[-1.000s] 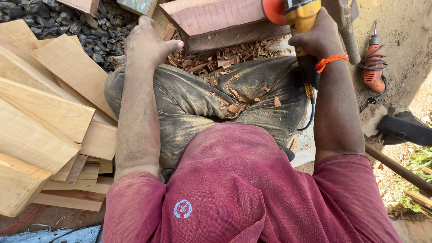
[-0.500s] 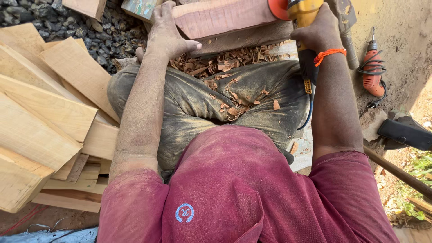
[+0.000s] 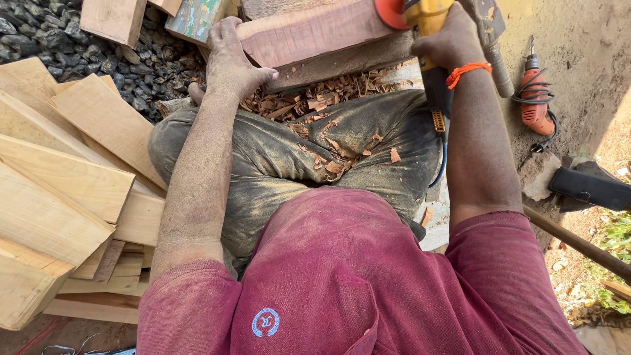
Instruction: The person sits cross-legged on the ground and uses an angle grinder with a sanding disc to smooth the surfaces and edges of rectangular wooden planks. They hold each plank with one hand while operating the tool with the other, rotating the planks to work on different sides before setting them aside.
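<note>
My left hand (image 3: 230,62) lies spread, palm down, on the near end of the reddish wood block (image 3: 309,29), which sits across the top just beyond my knees. My right hand (image 3: 447,43) is wrapped tight around the yellow power tool (image 3: 427,20), its orange disc (image 3: 389,12) seemingly touching the block's right end, though the frame crops it.

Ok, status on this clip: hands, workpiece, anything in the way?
Left hand flat on the reddish wood block. Right hand gripping the yellow power tool. Wood chips piled on lap.
</note>
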